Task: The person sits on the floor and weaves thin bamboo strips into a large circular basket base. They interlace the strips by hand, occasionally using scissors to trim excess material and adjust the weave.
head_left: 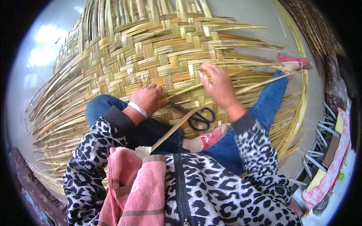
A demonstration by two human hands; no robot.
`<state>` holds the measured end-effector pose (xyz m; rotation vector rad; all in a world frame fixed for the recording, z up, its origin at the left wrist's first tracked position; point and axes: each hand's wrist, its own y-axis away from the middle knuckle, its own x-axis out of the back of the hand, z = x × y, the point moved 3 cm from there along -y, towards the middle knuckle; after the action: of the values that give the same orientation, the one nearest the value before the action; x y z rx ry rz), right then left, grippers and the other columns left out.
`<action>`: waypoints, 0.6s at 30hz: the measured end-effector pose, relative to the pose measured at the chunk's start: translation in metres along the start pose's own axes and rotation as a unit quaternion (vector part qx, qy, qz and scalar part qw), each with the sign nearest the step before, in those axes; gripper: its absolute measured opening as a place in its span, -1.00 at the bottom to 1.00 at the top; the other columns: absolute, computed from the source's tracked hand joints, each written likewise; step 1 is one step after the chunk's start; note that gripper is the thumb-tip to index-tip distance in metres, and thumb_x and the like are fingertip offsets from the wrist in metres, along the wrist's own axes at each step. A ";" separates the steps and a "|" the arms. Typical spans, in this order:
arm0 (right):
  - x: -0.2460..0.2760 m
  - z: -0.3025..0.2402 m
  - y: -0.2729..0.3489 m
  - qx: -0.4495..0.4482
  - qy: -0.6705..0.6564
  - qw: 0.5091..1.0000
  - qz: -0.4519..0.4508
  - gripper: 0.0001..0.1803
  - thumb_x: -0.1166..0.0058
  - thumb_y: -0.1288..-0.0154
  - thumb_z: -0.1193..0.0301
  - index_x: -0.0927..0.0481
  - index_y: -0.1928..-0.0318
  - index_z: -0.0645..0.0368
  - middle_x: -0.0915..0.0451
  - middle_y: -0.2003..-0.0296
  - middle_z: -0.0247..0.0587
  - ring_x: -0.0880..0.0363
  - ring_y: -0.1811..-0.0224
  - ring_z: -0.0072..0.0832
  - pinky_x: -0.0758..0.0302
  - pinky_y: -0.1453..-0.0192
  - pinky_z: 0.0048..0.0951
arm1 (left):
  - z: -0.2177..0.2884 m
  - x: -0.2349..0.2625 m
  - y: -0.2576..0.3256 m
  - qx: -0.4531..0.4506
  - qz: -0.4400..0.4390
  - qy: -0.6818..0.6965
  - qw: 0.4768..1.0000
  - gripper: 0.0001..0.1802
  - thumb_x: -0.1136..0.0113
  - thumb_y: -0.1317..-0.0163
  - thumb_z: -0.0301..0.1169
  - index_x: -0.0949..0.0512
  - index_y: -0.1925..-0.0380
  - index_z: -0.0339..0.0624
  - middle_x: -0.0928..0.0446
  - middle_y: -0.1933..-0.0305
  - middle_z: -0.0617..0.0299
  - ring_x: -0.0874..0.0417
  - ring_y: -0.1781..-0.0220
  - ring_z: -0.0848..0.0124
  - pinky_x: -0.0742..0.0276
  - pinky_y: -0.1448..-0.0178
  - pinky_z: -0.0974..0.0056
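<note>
A wide woven mat [166, 49] of flat straw-coloured strips spreads from the upper middle of the frame down under the person's legs, its loose ends fanning out to left and right. The left hand [147, 98], a pale bracelet [137, 108] at its wrist, rests at the centre of the frame with fingers curled down on the weave; I cannot tell whether it pinches a strip. The right hand [220, 86], right of centre, has loosely bent fingers, the thumb apart, over a long thin strip [184, 90]; whether it grips that strip is unclear.

Scissors [182, 109] with dark blue handles lie on the mat between the hands and a red shoe [213, 137], just below centre. A broad loose strip [175, 128] crosses over them toward the lower left.

A pink cloth [141, 196] with brownish bands hangs at the bottom of the frame, bearing a small pale mark too faint to make out. Dark stalks [313, 26] lie at the upper right, and grey metal legs [320, 139] stand at the right edge.
</note>
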<state>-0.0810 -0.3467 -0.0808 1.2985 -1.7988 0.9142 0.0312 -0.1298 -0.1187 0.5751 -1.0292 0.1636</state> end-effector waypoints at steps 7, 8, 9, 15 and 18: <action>-0.017 -0.019 0.134 -0.336 -0.219 0.900 -0.169 -0.58 -0.09 -0.42 0.11 -0.60 0.20 0.30 -0.64 0.45 -0.21 -0.63 0.45 -0.52 -0.55 0.32 -0.45 | 0.035 -0.033 -0.020 -0.021 0.009 -0.018 1.000 -0.71 -0.18 -0.21 -0.17 -0.52 0.30 -0.17 -0.58 0.25 -0.01 -0.64 0.12 0.00 -0.57 0.11 -0.01; -0.028 -0.017 0.141 -0.391 -0.312 0.847 -0.182 -0.51 -0.07 -0.42 0.04 -0.59 0.18 0.31 -0.65 0.44 -0.17 -0.64 0.46 -0.49 -0.56 0.35 -0.45 | 0.040 -0.034 -0.021 -0.026 0.025 -0.023 0.999 -0.78 -0.13 -0.22 -0.25 -0.52 0.33 -0.19 -0.57 0.28 -0.02 -0.64 0.15 -0.01 -0.56 0.13 -0.01; -0.038 -0.016 0.147 -0.461 -0.376 0.777 -0.205 -0.44 -0.05 -0.41 -0.03 -0.58 0.15 0.33 -0.65 0.43 -0.13 -0.66 0.46 -0.46 -0.58 0.38 -0.45 | 0.041 -0.032 -0.020 -0.018 0.055 0.005 0.998 -0.79 -0.13 -0.23 -0.26 -0.52 0.32 -0.18 -0.58 0.28 -0.03 -0.64 0.16 -0.01 -0.56 0.13 -0.01; -0.073 -0.032 0.116 -0.466 -0.586 0.636 -0.186 -0.30 -0.06 -0.30 -0.22 -0.51 0.17 0.31 -0.62 0.43 -0.11 -0.64 0.52 -0.46 -0.60 0.48 -0.49 | 0.042 -0.007 0.012 0.005 0.122 0.165 0.979 -0.84 -0.12 -0.27 -0.34 -0.46 0.30 -0.20 -0.60 0.37 -0.10 -0.64 0.24 -0.10 -0.53 0.18 -0.03; -0.080 -0.046 0.092 -0.480 -0.625 0.603 -0.120 -0.50 -0.08 -0.37 -0.02 -0.49 0.16 0.24 -0.62 0.42 -0.15 -0.66 0.51 -0.44 -0.61 0.51 -0.49 | 0.046 0.000 0.037 0.000 0.149 0.162 0.975 -0.83 -0.11 -0.30 -0.33 -0.44 0.24 -0.19 -0.61 0.36 -0.14 -0.63 0.24 -0.14 -0.52 0.20 -0.07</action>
<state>-0.1446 -0.2486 -0.1397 1.3135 -2.2867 -1.4482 -0.0177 -0.1229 -0.0870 0.3740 -0.7912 0.5069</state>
